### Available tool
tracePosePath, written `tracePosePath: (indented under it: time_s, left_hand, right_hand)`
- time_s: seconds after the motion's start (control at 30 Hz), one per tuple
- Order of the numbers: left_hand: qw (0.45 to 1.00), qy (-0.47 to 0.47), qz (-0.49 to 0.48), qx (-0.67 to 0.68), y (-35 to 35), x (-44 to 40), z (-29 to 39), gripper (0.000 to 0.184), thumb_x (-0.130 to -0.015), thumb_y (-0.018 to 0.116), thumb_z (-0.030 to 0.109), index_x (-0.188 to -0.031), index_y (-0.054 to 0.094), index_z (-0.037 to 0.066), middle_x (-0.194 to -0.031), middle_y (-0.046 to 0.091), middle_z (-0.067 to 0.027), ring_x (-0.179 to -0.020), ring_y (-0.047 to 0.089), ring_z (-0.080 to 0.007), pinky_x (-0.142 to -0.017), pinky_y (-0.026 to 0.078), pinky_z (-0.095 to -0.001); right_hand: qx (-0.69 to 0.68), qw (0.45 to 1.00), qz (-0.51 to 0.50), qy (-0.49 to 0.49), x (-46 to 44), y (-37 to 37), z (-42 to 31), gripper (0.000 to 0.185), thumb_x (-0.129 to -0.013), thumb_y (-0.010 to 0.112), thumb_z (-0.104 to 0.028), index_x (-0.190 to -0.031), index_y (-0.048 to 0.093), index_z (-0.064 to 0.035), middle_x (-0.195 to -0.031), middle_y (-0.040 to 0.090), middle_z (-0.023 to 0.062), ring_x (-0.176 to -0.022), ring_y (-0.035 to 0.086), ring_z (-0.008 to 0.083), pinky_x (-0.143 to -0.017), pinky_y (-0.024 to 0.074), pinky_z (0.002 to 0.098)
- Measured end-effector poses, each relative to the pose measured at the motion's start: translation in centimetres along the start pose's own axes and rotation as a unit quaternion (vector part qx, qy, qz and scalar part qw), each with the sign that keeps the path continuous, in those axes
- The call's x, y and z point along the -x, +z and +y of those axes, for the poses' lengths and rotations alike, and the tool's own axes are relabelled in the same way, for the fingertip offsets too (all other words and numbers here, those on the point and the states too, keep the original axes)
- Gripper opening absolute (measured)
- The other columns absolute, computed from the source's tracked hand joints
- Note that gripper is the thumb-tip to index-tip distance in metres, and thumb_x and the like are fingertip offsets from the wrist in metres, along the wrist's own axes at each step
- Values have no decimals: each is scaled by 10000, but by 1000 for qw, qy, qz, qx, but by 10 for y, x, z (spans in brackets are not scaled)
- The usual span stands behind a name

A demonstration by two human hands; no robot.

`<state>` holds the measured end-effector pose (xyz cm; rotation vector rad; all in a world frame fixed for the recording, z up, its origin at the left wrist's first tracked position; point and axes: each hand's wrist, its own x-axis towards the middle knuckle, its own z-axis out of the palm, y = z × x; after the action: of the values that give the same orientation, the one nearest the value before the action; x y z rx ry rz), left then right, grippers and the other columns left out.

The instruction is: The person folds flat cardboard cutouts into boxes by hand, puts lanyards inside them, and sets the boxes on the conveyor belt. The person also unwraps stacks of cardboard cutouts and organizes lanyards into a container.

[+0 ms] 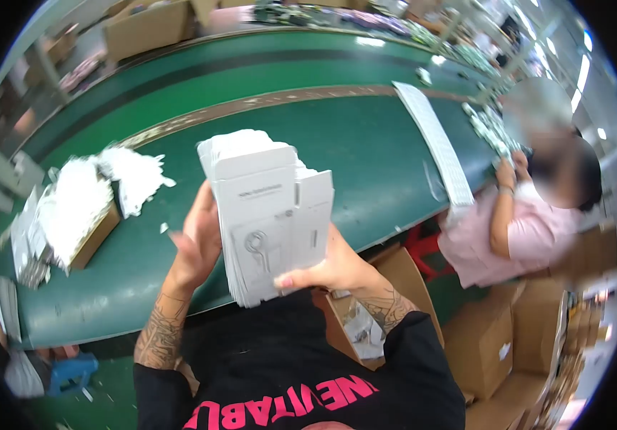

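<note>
A thick stack of flat white cartons [269, 222], printed with a small picture on the front one, is held upright at the middle of the view. My right hand [323, 265] grips the stack at its lower right, thumb across the front carton. Against the left side of the stack is my left hand [201, 233], slightly blurred, its fingers apart and partly hidden behind the cartons; whether it bears any weight is unclear.
A green table [351, 150] spans the view. White pieces fill a cardboard box [97, 240] at left. A long white strip [437, 143] lies at right, near a co-worker in pink [531, 229]. Open cartons [480, 344] stand below right; a blue stool [73, 373] is lower left.
</note>
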<state>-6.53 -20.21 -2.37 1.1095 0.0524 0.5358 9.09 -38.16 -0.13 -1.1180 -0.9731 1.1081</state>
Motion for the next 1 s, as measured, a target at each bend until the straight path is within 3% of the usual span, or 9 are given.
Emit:
tracePosePath:
  time_s: [0.07, 0.1, 0.23, 0.37, 0.47, 0.63, 0.83, 0.93, 1.0]
  left_hand:
    - [979, 9, -6, -203, -20, 16, 14, 1081, -819, 769, 566, -1549, 224, -16, -1470, 446, -165, -1354, 459, -266, -1132, 380, -427]
    - [983, -53, 48, -169, -22, 16, 27, 1075, -737, 870, 301, -1534, 223, -19, -1423, 465, -162, -1338, 466, -259, -1122, 384, -413]
    - [980, 19, 99, -175, -28, 22, 37, 981, -776, 853, 217, -1507, 236, 0, -1406, 474, -165, -1309, 489, -248, -1116, 394, -418]
    - [978, 58, 112, -164, -60, 10, 24, 894, -818, 837, 237, -1465, 278, -24, -1356, 503, -178, -1296, 510, -249, -1089, 432, -409]
    - [983, -50, 165, -60, -63, -8, 31, 841, -842, 822, 273, -1428, 308, -43, -1324, 523, -180, -1256, 539, -240, -1044, 476, -392]
    - [981, -119, 143, -55, -60, -32, 54, 855, -871, 777, 419, -1394, 323, -84, -1292, 535, -222, -1186, 595, -248, -971, 532, -376]
    - [976, -128, 151, -92, -66, -41, 46, 862, -843, 818, 357, -1410, 325, -65, -1308, 530, -206, -1227, 562, -280, -1038, 483, -403]
    - [926, 163, 17, -340, -79, -32, 42, 901, -790, 861, 301, -1433, 316, -18, -1330, 526, -182, -1249, 536, -313, -1098, 415, -449]
    - [728, 340, -140, -579, -100, -31, 52, 783, -785, 829, 252, -1374, 330, 123, -1329, 521, -128, -1215, 551, -318, -1090, 378, -520]
  right_hand:
    - [61, 998, -9, -9, -33, 13, 6, 1221, -697, 923, -157, -1584, 93, -28, -1505, 364, 151, -1406, 377, 258, -1149, 345, 424]
    - [145, 989, -18, -17, -44, 19, 11, 1244, -715, 916, -171, -1580, 34, -28, -1512, 339, 166, -1416, 367, 275, -1158, 334, 426]
    - [113, 990, -88, 13, -80, 32, 19, 1140, -769, 884, -187, -1568, 87, -26, -1497, 362, 158, -1408, 376, 264, -1155, 338, 423]
    - [70, 994, -79, 28, -107, 32, 20, 897, -844, 831, -224, -1511, 269, -18, -1425, 461, 139, -1355, 436, 238, -1134, 373, 422]
    - [58, 995, -65, 55, -133, 26, 16, 793, -871, 807, -255, -1464, 351, 10, -1372, 543, 160, -1294, 520, 245, -1089, 434, 407]
    - [11, 995, -43, 86, -148, 25, 6, 744, -899, 777, -298, -1445, 391, 26, -1373, 559, 177, -1274, 554, 264, -1072, 455, 399]
    - [27, 998, -27, 46, -145, 13, 17, 754, -882, 795, -236, -1454, 373, 16, -1365, 565, 169, -1291, 538, 265, -1089, 436, 405]
    - [208, 961, -21, -183, -135, 7, 23, 763, -829, 821, -141, -1432, 375, -1, -1335, 587, 159, -1313, 517, 287, -1117, 394, 424]
    - [504, 745, -96, -426, -147, -18, 13, 767, -719, 870, -212, -1350, 441, -135, -1376, 535, 176, -1269, 527, 311, -1083, 397, 511]
